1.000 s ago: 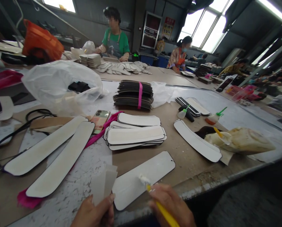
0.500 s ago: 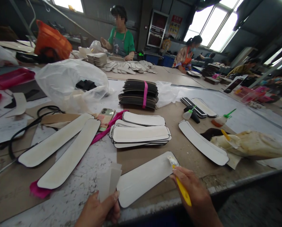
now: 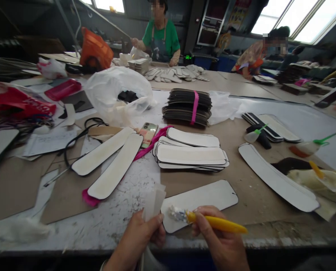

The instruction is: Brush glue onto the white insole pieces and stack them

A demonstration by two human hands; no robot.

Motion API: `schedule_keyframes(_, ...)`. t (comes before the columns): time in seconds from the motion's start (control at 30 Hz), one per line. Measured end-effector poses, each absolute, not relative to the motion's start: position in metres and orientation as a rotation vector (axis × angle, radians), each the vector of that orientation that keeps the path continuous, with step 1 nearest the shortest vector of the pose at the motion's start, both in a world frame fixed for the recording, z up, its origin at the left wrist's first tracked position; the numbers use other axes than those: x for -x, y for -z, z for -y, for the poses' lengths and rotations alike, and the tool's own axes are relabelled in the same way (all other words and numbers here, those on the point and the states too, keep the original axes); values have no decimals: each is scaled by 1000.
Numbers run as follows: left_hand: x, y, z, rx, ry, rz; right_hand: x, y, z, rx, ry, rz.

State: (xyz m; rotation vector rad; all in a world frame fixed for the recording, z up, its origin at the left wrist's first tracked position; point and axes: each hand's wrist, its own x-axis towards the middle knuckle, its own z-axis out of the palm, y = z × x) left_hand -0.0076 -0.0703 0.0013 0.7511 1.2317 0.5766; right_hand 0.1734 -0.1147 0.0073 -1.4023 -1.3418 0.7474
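My left hand (image 3: 138, 235) pinches a few thin translucent strips (image 3: 153, 201) at the near left end of a long white panel (image 3: 206, 195). Whether the fingers also grip the panel's edge is unclear. My right hand (image 3: 220, 239) is closed round the yellow handle of a brush (image 3: 227, 223). White paste covers its bristles, which lie over the panel's left end. Just beyond is a stack of similar white panels with dark edges (image 3: 192, 156). Two more panels (image 3: 115, 167) lie side by side to the left.
Right of my hands lie a curved panel (image 3: 275, 177) and a paste-smeared bag (image 3: 331, 184). Small bottles (image 3: 252, 135) stand behind. Farther back are a banded dark stack (image 3: 186, 107), a clear plastic bag (image 3: 100, 86) and a phone (image 3: 148, 133). Across the table, a person in green (image 3: 164, 37) works.
The brush has moved from the panel's far right end to its left end, beside my left hand, and its handle now points right. My view has turned left.
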Motion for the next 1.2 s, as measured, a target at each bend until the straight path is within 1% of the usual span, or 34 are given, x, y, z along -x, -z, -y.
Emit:
schedule_keyframes(0.17, 7, 0, 70, -752, -573, -1228, -178, -9, 111, 1461, -538, 1451)
schedule_keyframes(0.3, 7, 1, 70, -753, -563, -1234, -175, -11, 110, 1419, -639, 1461)
schedule_keyframes(0.47, 7, 3, 70, -734, -580, -1239, -186, -13, 110, 1524, -333, 1507)
schedule_keyframes(0.5, 6, 4, 70, -737, -582, -1239, -185, -14, 110, 1538, -343, 1483)
schedule_keyframes(0.63, 5, 4, 70, -756, -582, -1258, -177, -13, 111, 1499, -560, 1426)
schedule_keyframes(0.7, 4, 4, 70, -760, -584, -1273, -182, -11, 108, 1490, -454, 1497)
schedule_keyframes(0.83, 4, 6, 71, -735, -595, -1286, -214, -12, 104, 1594, -71, 1558)
schedule_keyframes(0.9, 4, 7, 71, -727, -581, -1295, -224, -17, 106, 1632, 1, 1560)
schedule_keyframes(0.97, 4, 9, 72, -737, -573, -1299, -219, -22, 108, 1630, -39, 1534)
schedule_keyframes(1.1, 4, 10, 72, -752, -578, -1316, -189, -20, 110, 1527, -407, 1457)
schedule_keyframes(1.13, 3, 10, 73, -748, -580, -1327, -186, -18, 109, 1492, -451, 1471)
schedule_keyframes(1.2, 3, 11, 73, -735, -592, -1357, -192, -14, 107, 1469, -380, 1531)
